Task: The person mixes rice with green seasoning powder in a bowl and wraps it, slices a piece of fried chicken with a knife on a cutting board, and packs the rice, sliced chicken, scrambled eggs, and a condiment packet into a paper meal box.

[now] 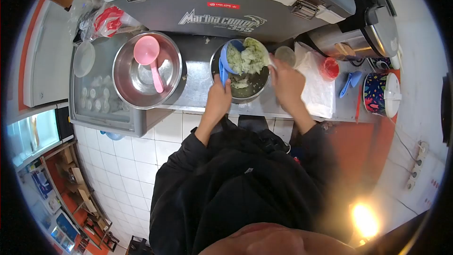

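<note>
My left hand (219, 100) is closed round the handle of a blue scoop (223, 72), whose bowl is tilted over a metal pot (258, 95). A clump of pale green rice (250, 59) fills the scoop and extends to its right. With my right hand (287, 82) I grip a pale utensil (271, 60) against the right side of the clump; rice hides most of it, so its exact kind does not show. Some rice lies in the bottom of the pot. A clear cup (285, 55) stands just behind my right hand.
At left, a steel basin (123, 95) holds a pink ladle (150, 59). A grey cooler box (226, 4) stands behind the counter items. Rightward are white paper sheets (315, 95), a red container (329, 69), a blue spoon (350, 83), a patterned container (375, 93) and a rice cooker (349, 42).
</note>
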A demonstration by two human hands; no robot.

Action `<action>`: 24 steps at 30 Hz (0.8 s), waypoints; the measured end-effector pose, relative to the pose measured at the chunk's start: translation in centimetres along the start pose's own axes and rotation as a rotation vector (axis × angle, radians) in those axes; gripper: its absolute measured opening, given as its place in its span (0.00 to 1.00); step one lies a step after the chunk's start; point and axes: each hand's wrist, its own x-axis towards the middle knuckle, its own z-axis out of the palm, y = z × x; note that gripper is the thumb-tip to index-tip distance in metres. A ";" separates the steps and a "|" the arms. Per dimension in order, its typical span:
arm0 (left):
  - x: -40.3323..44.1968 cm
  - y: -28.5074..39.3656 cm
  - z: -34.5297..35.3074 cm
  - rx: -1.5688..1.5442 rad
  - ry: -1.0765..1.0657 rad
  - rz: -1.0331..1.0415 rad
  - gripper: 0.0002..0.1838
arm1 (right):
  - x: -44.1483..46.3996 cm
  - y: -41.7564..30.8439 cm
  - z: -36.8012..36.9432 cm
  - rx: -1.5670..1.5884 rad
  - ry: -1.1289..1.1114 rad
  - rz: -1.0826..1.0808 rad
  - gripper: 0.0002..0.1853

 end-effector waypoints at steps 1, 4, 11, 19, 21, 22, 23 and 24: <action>-0.4 0.5 0.6 0.022 -0.011 -0.073 0.17 | -0.5 -1.2 0.4 -0.086 -0.025 0.052 0.23; -0.8 1.3 1.3 0.009 -0.061 -0.114 0.18 | -2.7 -3.6 2.3 -0.210 -0.143 0.041 0.32; -1.1 0.0 2.4 0.031 -0.090 0.123 0.16 | -4.5 -7.3 5.7 -0.262 0.128 -0.109 0.33; -0.2 0.4 0.6 -0.396 -0.247 -0.366 0.15 | -2.8 -3.0 1.2 0.419 -0.046 -0.052 0.30; 0.2 0.1 0.7 -0.453 -0.235 -0.306 0.17 | -3.4 -3.8 2.2 0.125 -0.154 0.048 0.33; 0.3 0.3 0.4 -0.452 -0.239 -0.301 0.17 | -4.4 -4.9 4.0 0.002 0.016 -0.041 0.36; 0.5 0.8 0.1 -0.442 -0.243 -0.300 0.17 | -4.9 -5.7 3.8 -0.001 0.019 -0.038 0.36; 0.6 1.0 0.0 -0.436 -0.243 -0.303 0.17 | -5.3 -6.1 3.5 -0.045 0.040 -0.107 0.36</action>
